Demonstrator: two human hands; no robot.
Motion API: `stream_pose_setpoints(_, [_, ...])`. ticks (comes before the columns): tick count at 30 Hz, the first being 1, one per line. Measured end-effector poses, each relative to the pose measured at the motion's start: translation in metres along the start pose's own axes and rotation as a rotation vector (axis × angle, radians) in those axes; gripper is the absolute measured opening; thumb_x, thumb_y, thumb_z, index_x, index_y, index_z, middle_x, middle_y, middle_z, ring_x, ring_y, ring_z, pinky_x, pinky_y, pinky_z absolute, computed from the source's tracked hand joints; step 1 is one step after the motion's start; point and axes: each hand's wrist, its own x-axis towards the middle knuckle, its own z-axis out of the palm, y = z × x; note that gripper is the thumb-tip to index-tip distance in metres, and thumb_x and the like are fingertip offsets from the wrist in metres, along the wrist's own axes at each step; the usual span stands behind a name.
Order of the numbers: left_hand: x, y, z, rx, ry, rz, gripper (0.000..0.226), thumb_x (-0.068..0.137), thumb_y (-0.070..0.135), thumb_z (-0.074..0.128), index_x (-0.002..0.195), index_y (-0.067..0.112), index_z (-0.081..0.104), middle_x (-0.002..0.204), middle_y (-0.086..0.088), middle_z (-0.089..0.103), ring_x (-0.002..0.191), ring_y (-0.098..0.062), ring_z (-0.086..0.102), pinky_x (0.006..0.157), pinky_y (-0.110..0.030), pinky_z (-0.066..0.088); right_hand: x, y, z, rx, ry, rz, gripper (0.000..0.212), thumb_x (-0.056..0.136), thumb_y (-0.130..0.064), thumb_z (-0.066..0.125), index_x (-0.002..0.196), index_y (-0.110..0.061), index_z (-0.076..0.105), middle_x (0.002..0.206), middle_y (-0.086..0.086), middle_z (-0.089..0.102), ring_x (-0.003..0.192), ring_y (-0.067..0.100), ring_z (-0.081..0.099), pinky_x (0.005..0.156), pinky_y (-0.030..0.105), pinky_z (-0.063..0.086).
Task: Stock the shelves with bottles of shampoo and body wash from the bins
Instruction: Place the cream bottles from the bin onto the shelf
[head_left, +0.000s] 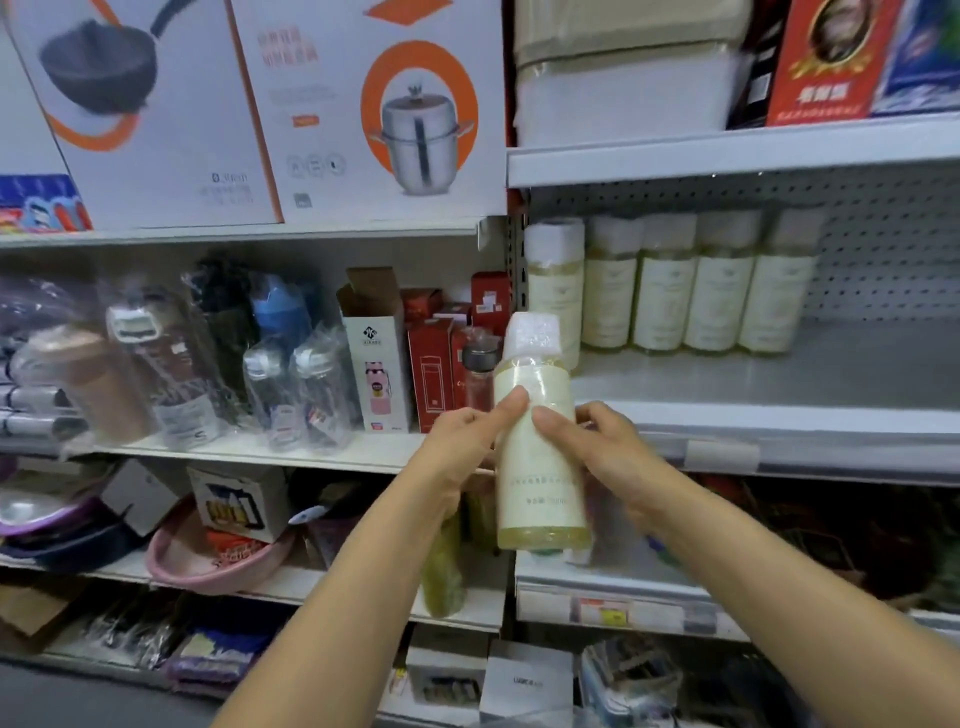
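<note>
- Bottle (540, 493): 1, cream label, yellowish liquid, white wrapped cap; upright, held in the air before the front edge of the grey shelf (779, 374).
- Left hand (462, 447): fingers curled round the bottle's left side, thumb on the label.
- Right hand (608, 452): grips the right side, thumb on the label, near the left thumb.
- Row of bottles (665, 296): 5 matching, upright, side by side at the shelf's back left.
</note>
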Motion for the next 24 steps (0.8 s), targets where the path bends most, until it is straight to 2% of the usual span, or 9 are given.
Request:
stream_pose_setpoints(3, [0.019, 0.022, 0.021, 0.020, -0.025, 0.052, 0.062, 0.079, 0.066, 0.067, 0.113, 0.013, 0.064, 0.097, -0.001, 0.075, 0.080, -0.013, 0.074, 0.063, -0.027, 0.057, 0.017, -0.012, -0.028, 0.005, 0.047, -0.059, 0.053, 0.082, -0.051, 0.071, 0.119, -0.018, 0.052, 0.111, 0.004, 0.067, 0.094, 0.019, 0.069, 0.074, 0.034, 0.057])
stream_pose_setpoints(5, [0.032, 0.035, 0.035, 0.013, -0.031, 0.083, 0.071, 0.072, 0.070, 0.070, 0.114, 0.014, 0.063, 0.101, -0.002, 0.075, 0.087, -0.017, 0.074, 0.080, -0.036, 0.060, 0.029, -0.019, -0.048, -0.010, 0.057, -0.104, 0.054, 0.082, -0.050, 0.071, 0.120, -0.016, 0.053, 0.111, 0.004, 0.068, 0.092, 0.016, 0.070, 0.072, 0.030, 0.055])
stream_pose_setpoints(7, [0.047, 0.047, 0.050, 0.008, -0.032, 0.111, 0.076, 0.067, 0.072, 0.072, 0.115, 0.014, 0.062, 0.106, -0.003, 0.075, 0.097, -0.022, 0.072, 0.094, -0.046, 0.055, 0.042, -0.027, -0.069, -0.025, 0.044, -0.137, 0.054, 0.082, -0.050, 0.070, 0.121, -0.016, 0.054, 0.111, 0.002, 0.069, 0.092, 0.014, 0.070, 0.069, 0.026, 0.053])
stream_pose_setpoints(9, [0.063, 0.059, 0.065, -0.011, -0.030, 0.143, 0.069, 0.074, 0.065, 0.073, 0.117, 0.011, 0.062, 0.106, -0.004, 0.074, 0.097, -0.021, 0.072, 0.091, -0.042, 0.057, 0.056, -0.032, -0.090, -0.043, 0.029, -0.160, 0.055, 0.082, -0.051, 0.069, 0.123, -0.017, 0.054, 0.111, 0.000, 0.069, 0.094, 0.014, 0.069, 0.070, 0.026, 0.053])
stream_pose_setpoints(13, [0.092, 0.076, 0.094, -0.086, -0.064, 0.176, 0.065, 0.083, 0.052, 0.073, 0.129, 0.009, 0.056, 0.109, -0.003, 0.073, 0.086, -0.013, 0.074, 0.064, -0.025, 0.060, 0.083, -0.036, -0.127, -0.064, 0.033, -0.199, 0.055, 0.082, -0.049, 0.071, 0.124, -0.018, 0.055, 0.112, 0.000, 0.070, 0.097, 0.016, 0.069, 0.074, 0.028, 0.054])
stream_pose_setpoints(15, [0.106, 0.079, 0.105, -0.091, -0.070, 0.199, 0.068, 0.083, 0.051, 0.073, 0.134, 0.011, 0.053, 0.112, -0.001, 0.073, 0.091, -0.012, 0.074, 0.070, -0.026, 0.061, 0.097, -0.035, -0.141, -0.089, 0.025, -0.223, 0.055, 0.081, -0.049, 0.072, 0.125, -0.021, 0.054, 0.111, -0.002, 0.070, 0.098, 0.015, 0.069, 0.080, 0.030, 0.055])
stream_pose_setpoints(17, [0.119, 0.079, 0.114, -0.082, -0.070, 0.219, 0.068, 0.083, 0.050, 0.074, 0.135, 0.012, 0.053, 0.116, -0.001, 0.072, 0.100, -0.015, 0.072, 0.084, -0.033, 0.060, 0.109, -0.033, -0.152, -0.109, 0.022, -0.248, 0.054, 0.081, -0.046, 0.073, 0.126, -0.025, 0.052, 0.111, -0.003, 0.070, 0.100, 0.014, 0.068, 0.085, 0.032, 0.055])
stream_pose_setpoints(21, [0.142, 0.075, 0.126, -0.080, -0.065, 0.258, 0.042, 0.089, 0.038, 0.071, 0.124, 0.017, 0.061, 0.115, -0.001, 0.072, 0.105, -0.019, 0.069, 0.093, -0.038, 0.056, 0.137, -0.023, -0.164, -0.168, 0.072, -0.286, 0.048, 0.084, -0.037, 0.074, 0.124, -0.026, 0.052, 0.111, -0.004, 0.066, 0.100, 0.013, 0.065, 0.086, 0.032, 0.053])
stream_pose_setpoints(24, [0.156, 0.071, 0.134, -0.067, -0.067, 0.245, 0.018, 0.094, 0.033, 0.067, 0.112, 0.028, 0.066, 0.111, 0.001, 0.073, 0.105, -0.018, 0.069, 0.095, -0.039, 0.055, 0.158, -0.014, -0.167, -0.138, 0.076, -0.269, 0.060, 0.082, -0.032, 0.077, 0.133, -0.024, 0.047, 0.124, -0.001, 0.062, 0.110, 0.019, 0.061, 0.095, 0.040, 0.052])
